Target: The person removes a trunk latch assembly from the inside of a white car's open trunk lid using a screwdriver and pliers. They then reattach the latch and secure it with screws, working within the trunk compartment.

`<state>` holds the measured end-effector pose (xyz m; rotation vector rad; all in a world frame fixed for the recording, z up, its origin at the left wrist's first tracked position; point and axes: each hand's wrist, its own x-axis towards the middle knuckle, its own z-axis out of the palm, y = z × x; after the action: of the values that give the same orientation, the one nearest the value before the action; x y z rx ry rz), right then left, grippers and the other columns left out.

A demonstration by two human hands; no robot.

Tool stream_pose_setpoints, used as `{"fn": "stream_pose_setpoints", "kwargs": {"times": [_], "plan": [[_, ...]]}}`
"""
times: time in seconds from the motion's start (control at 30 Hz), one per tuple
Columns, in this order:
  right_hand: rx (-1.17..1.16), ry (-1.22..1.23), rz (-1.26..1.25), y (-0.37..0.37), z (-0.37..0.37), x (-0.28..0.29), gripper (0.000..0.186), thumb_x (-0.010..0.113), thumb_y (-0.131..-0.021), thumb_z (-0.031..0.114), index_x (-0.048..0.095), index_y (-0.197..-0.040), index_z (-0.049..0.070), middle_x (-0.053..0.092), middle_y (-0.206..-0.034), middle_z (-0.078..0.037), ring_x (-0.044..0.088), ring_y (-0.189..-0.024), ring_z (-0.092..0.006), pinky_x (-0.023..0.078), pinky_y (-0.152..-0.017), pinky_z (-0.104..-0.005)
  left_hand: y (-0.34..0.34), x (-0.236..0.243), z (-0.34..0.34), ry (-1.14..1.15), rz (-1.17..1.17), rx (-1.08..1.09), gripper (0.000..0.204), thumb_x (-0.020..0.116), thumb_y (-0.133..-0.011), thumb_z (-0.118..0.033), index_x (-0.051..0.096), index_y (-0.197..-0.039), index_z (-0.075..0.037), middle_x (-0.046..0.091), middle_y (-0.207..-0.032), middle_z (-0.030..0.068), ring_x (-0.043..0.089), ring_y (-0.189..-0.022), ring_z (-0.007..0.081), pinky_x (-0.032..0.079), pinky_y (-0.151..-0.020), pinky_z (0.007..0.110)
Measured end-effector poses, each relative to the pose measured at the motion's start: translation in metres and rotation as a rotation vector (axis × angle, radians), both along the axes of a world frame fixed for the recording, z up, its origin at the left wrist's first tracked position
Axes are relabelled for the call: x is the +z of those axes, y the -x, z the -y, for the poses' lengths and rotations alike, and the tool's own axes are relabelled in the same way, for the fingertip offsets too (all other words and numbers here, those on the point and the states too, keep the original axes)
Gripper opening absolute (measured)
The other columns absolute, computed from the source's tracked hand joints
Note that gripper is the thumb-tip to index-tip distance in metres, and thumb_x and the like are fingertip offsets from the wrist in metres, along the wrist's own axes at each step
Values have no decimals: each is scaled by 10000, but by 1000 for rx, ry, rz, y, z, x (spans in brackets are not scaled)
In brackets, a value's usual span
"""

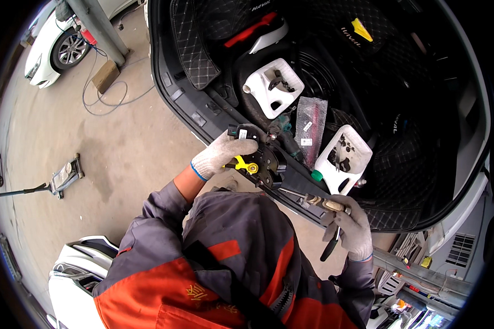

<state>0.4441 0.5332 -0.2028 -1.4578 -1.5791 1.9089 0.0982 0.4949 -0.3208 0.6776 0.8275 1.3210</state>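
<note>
My left hand point(222, 155), in a knitted work glove, is closed around a black car latch assembly point(270, 164) with a bright yellow lever point(250, 166) on it. Its far side is hidden by shadow. In my gloved right hand point(354, 225) is a screwdriver point(326, 203), its shaft pointing left toward the latch. The tip reaches close to the latch's lower right edge; contact I cannot tell. A second tool with a black handle point(329, 250) hangs down from the same hand, its other end hidden by the fingers.
Ahead lies an open car boot with a black sill point(203, 112). Inside are a cut-open white jug point(258, 94), another with a green cap point(324, 164) holding small dark parts, a bubble-wrap packet point(311, 118) and a teal power tool point(284, 137). A floor jack point(66, 176) stands left.
</note>
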Motion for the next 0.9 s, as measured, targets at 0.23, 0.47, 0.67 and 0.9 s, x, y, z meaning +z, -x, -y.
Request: {"fn": "stream_pose_setpoints", "kwargs": {"times": [0.23,0.47,0.67,0.9], "plan": [[661,-1574,447,-1,-18,-8,611,708,-595,-68,576,-1184,27,657,-1105,-137,622,-1042,-354,491,-949,-530,1,3,-6,159,-20,-56,255,686,-885,-131,677,-1122,-36,698,-982,31,664,-876,114,553,-776,271],[115,-103,255,-8,-3,-10,400,609,-859,-4,516,-1247,-21,687,-876,-167,672,-589,-250,552,-601,-310,-5,4,-7,67,-34,-13,252,689,-874,-129,678,-1106,-32,693,-962,24,656,-844,107,554,-760,275],[620,-1250,422,-9,-13,-16,593,765,-654,-52,563,-1205,36,690,-1009,-129,652,-958,-365,541,-861,-436,-2,8,-12,15,-134,-98,249,677,-879,-128,681,-1105,-27,684,-982,12,624,-903,91,519,-841,261],[90,6,146,-12,-6,-11,281,492,-991,134,520,-1139,-103,645,-672,-129,677,-639,-242,547,-669,-344,-2,1,-10,0,-37,-46,231,679,-887,-123,683,-1098,-26,682,-976,8,622,-913,91,518,-850,262]]}}
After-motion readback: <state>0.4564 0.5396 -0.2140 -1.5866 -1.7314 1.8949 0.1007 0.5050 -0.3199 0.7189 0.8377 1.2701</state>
